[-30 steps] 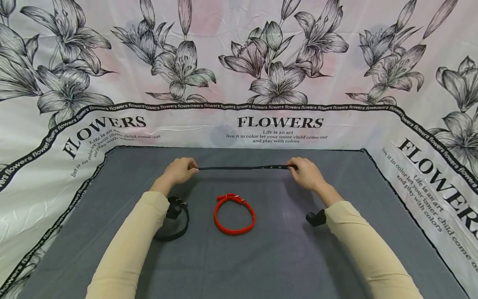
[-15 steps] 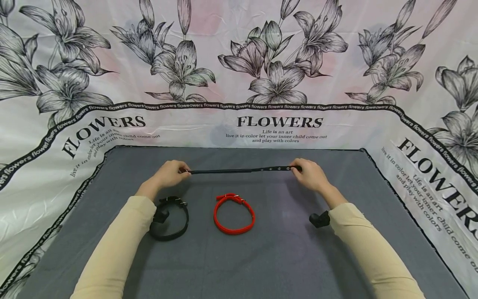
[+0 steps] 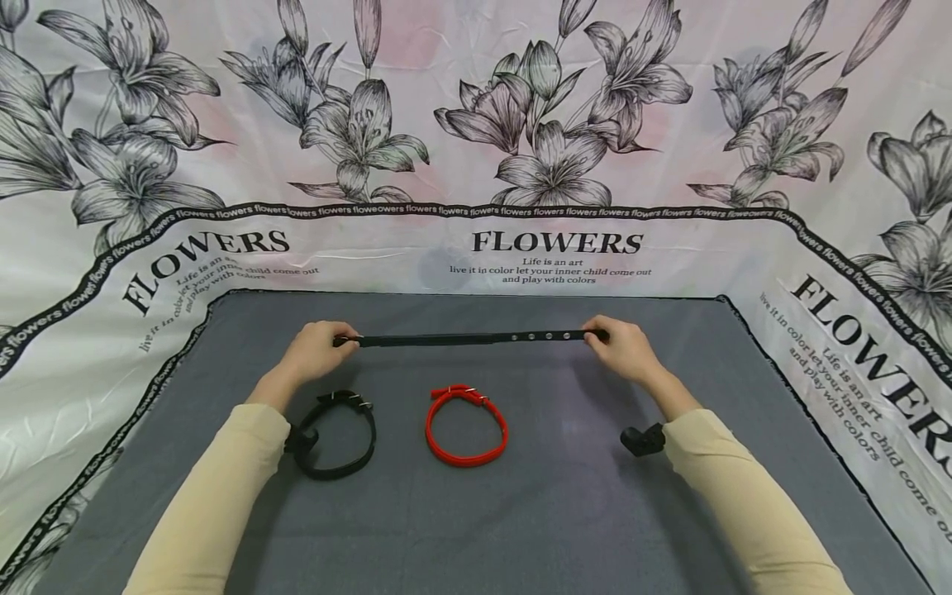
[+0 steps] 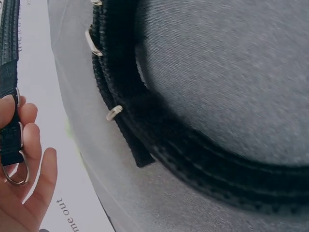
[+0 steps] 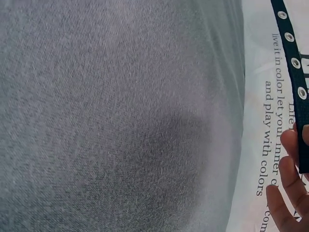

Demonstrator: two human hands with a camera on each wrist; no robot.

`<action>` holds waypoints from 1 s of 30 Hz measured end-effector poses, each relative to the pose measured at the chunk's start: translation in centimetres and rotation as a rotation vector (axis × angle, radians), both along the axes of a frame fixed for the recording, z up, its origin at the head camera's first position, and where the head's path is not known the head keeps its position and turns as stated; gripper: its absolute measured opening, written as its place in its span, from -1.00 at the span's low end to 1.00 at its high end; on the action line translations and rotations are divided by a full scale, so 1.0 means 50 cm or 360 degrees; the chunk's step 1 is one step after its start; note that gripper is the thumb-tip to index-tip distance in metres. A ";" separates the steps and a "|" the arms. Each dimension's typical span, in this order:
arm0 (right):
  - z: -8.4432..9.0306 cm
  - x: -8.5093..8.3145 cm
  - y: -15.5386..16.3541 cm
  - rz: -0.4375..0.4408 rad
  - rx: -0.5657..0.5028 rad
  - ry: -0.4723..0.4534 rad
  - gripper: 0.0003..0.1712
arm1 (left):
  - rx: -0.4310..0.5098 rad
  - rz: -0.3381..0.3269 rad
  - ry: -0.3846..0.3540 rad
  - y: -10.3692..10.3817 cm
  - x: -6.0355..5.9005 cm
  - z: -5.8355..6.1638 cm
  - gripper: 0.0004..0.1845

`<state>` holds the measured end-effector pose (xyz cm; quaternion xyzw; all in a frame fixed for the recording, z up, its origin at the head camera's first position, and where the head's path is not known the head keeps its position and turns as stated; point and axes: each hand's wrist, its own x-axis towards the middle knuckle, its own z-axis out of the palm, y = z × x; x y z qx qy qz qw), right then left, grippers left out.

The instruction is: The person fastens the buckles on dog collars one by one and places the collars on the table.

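We hold the black strap (image 3: 476,337) stretched flat between both hands above the far part of the grey bench (image 3: 521,512), long axis running left to right. Our left hand (image 3: 316,351) pinches the buckle end, metal ring by the fingers (image 4: 29,145) in the left wrist view. Our right hand (image 3: 628,349) pinches the eyelet end, holes lying just inboard of it. Each hand sits at its own end, neither nearer. Nearer to us, apart from the strap, lie a closed black collar (image 3: 338,434) and a closed red collar (image 3: 466,426)
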<state>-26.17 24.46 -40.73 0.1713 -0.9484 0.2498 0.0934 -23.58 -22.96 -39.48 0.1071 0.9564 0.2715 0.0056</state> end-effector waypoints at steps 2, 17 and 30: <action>0.001 0.002 0.001 -0.0018 -0.0044 -0.0042 -0.83 | 0.0024 0.0039 0.0028 -0.003 0.003 -0.001 -0.77; 0.031 0.013 -0.021 -0.0010 -0.0600 -0.0469 -0.68 | 0.0331 0.0215 0.0036 0.008 0.015 0.011 -0.74; 0.060 0.020 -0.075 0.0035 -0.0530 -0.0377 -0.66 | 0.0904 0.0187 -0.0099 0.044 0.011 0.028 -0.62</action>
